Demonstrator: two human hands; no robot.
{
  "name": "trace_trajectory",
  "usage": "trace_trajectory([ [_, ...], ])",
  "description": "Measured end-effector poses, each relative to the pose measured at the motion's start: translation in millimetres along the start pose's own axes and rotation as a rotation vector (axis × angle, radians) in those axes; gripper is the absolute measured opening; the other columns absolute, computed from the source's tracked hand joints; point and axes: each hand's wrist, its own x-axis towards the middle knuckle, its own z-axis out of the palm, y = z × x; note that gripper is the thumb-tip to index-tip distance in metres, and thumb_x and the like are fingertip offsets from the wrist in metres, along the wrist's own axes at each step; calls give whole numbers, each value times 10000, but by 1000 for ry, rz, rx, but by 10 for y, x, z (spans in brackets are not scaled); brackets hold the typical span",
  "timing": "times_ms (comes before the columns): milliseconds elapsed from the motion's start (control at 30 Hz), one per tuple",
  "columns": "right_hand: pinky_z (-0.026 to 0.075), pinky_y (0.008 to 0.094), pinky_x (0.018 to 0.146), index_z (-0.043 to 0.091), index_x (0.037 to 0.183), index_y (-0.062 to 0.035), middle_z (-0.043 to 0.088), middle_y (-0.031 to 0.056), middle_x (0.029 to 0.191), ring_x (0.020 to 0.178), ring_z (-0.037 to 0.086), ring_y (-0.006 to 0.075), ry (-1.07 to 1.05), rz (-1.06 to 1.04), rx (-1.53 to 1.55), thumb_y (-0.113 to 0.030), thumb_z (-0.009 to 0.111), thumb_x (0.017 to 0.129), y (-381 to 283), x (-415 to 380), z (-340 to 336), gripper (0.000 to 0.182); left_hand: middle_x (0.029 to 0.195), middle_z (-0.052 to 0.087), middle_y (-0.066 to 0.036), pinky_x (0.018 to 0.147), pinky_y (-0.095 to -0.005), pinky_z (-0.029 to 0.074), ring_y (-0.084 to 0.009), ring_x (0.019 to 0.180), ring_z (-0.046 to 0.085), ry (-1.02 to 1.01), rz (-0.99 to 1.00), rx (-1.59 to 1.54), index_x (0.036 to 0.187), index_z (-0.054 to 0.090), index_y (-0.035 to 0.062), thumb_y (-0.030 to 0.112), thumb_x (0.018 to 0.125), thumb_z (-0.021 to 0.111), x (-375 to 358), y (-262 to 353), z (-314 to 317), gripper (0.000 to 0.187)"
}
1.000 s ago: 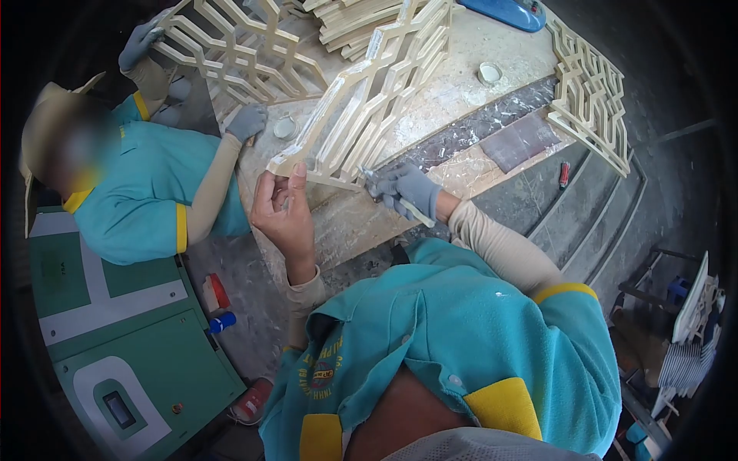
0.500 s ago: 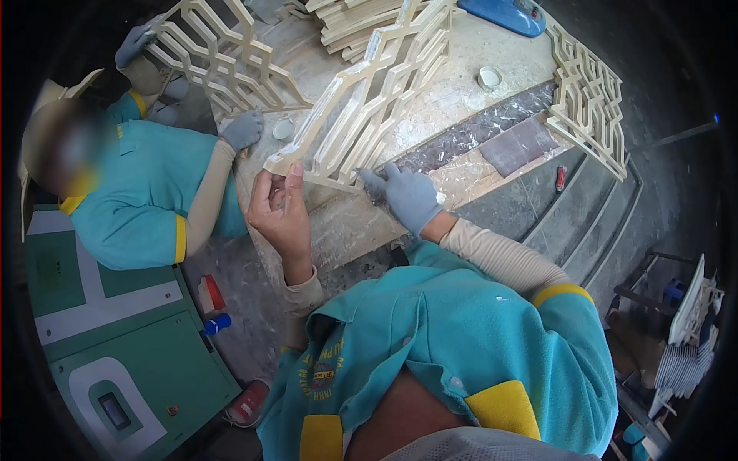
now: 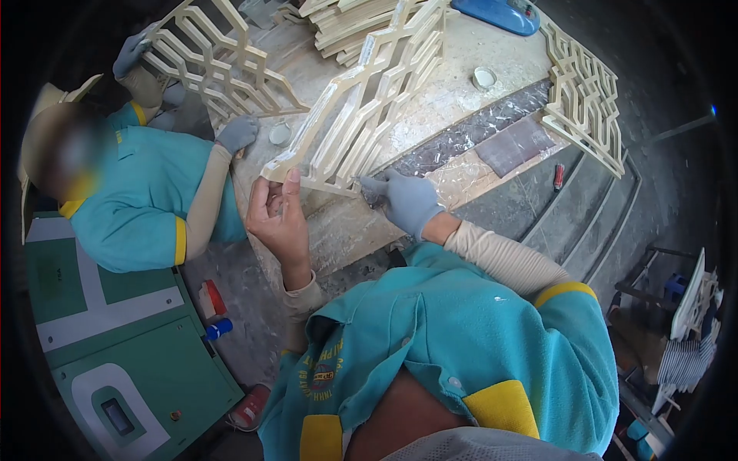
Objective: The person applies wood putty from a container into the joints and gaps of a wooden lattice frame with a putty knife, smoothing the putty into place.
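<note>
A pale wooden lattice panel [image 3: 338,127], smeared with white filler along one bar, stands tilted on the worktable [image 3: 338,238]. My bare left hand [image 3: 280,223] pinches its near left corner between thumb and fingers. My right hand [image 3: 411,201], in a grey glove, is at the panel's near right corner with the index finger stretched toward it. Its other fingers are curled around something small and dark, mostly hidden. Beyond the left hand sits a small round container [image 3: 280,134] of whitish paste.
A co-worker [image 3: 154,184] at left steadies another lattice panel [image 3: 219,65]. A third lattice panel [image 3: 588,96] leans at the table's right edge. Stacked wooden pieces [image 3: 346,34], a second paste container [image 3: 484,77] and a blue object [image 3: 500,15] lie farther back. A green cabinet [image 3: 138,346] stands lower left.
The view has shifted slightly. My left hand keeps its pinch on the panel, and my right hand stays at the near right corner with hardly any movement.
</note>
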Motion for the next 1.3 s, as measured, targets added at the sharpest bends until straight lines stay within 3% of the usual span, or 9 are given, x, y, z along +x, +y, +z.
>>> trace_trajectory([
  [67, 560, 444, 633, 449, 1474, -394, 616, 117, 981, 761, 684, 333, 87, 33, -47, -114, 639, 837, 61, 73, -101, 721, 878, 648, -36, 677, -195, 487, -61, 776, 591, 3, -8, 7, 1019, 677, -56, 26, 922, 709, 4, -7, -3, 131],
  [167, 559, 452, 718, 515, 1430, -314, 618, 155, 1013, 855, 691, 349, 132, 195, -28, -72, 635, 821, 233, 260, -284, 666, 960, 683, -59, 761, -243, 539, -86, 850, 621, -43, -8, 34, 1133, 669, -72, 29, 943, 692, -16, 3, -35, 216],
  [367, 566, 469, 697, 558, 1394, -319, 629, 151, 1009, 794, 687, 370, 50, 11, 65, -81, 601, 842, 196, 74, 105, 602, 867, 643, -33, 675, -199, 496, -60, 762, 575, 13, 5, 54, 1009, 670, -58, 36, 922, 711, -13, -7, -1, 134],
  [600, 565, 473, 742, 539, 1417, -358, 654, 152, 963, 840, 692, 368, 127, 186, 27, -119, 598, 854, 358, 256, -224, 614, 868, 646, -34, 678, -200, 499, -64, 772, 580, 5, 17, 77, 1008, 669, -62, 44, 921, 717, -48, 28, 11, 146],
  [700, 557, 433, 694, 579, 1378, -395, 671, 157, 993, 803, 677, 354, 36, 10, 40, -41, 553, 845, 355, 125, 107, 639, 887, 652, -37, 701, -200, 501, -65, 784, 586, 18, -8, 71, 1023, 663, -65, 49, 928, 712, -32, 44, 39, 156],
  [800, 567, 420, 702, 575, 1403, -321, 699, 158, 933, 775, 692, 324, 85, -79, 237, -103, 572, 882, 464, 60, 238, 565, 927, 658, -42, 725, -206, 503, -63, 804, 588, 50, -26, 41, 1077, 648, -70, 55, 943, 697, 53, 20, 64, 190],
  [967, 520, 287, 541, 502, 1477, -180, 655, 67, 755, 560, 600, 153, 255, 493, 1304, -95, 538, 961, 568, 276, 511, 524, 986, 662, -45, 739, -206, 495, -58, 828, 585, -16, -14, 58, 1155, 623, -67, 66, 969, 665, 193, -168, -68, 232],
  [1067, 503, 269, 502, 491, 1480, -132, 624, 38, 745, 561, 586, 109, 318, 474, 1589, -76, 517, 981, 113, 277, 553, 503, 960, 657, -38, 729, -204, 490, -55, 822, 579, 11, 8, 71, 1117, 628, -65, 77, 971, 668, 186, -117, -28, 207],
  [1300, 524, 307, 570, 494, 1472, -92, 651, 85, 807, 600, 616, 152, 213, 286, 1492, -22, 517, 954, -35, 201, 526, 524, 898, 655, -36, 706, -204, 486, -56, 800, 580, 5, 11, 72, 1049, 642, -72, 76, 954, 692, 136, -27, -43, 183],
])
